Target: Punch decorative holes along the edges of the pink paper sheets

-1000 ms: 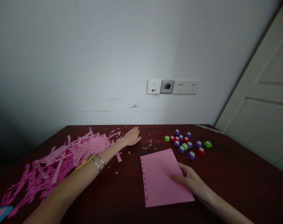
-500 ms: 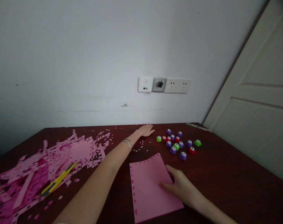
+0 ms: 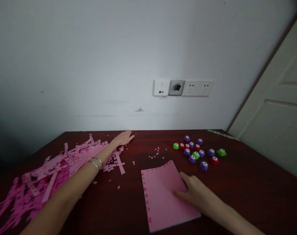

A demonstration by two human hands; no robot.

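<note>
My left hand (image 3: 124, 137) lies flat and open on the dark red table (image 3: 248, 182), stretched far out near the back edge, at the tip of a heap of pink paper scraps (image 3: 52, 173). Bracelets circle its wrist. My right hand (image 3: 196, 192) rests with fingers spread on the right edge of a pink paper sheet (image 3: 163, 195) that has small shapes punched along its top and left edges. Both hands hold nothing.
A cluster of small purple, red and green craft punches (image 3: 199, 153) sits at the back right. Tiny pink punched bits (image 3: 156, 152) dot the middle. A wall with sockets (image 3: 182, 88) stands behind; a white door (image 3: 280, 114) is at the right.
My left hand swept right toward the punches, then back left to the scrap heap. The view swung with it. My right hand stayed on the pink sheet.
</note>
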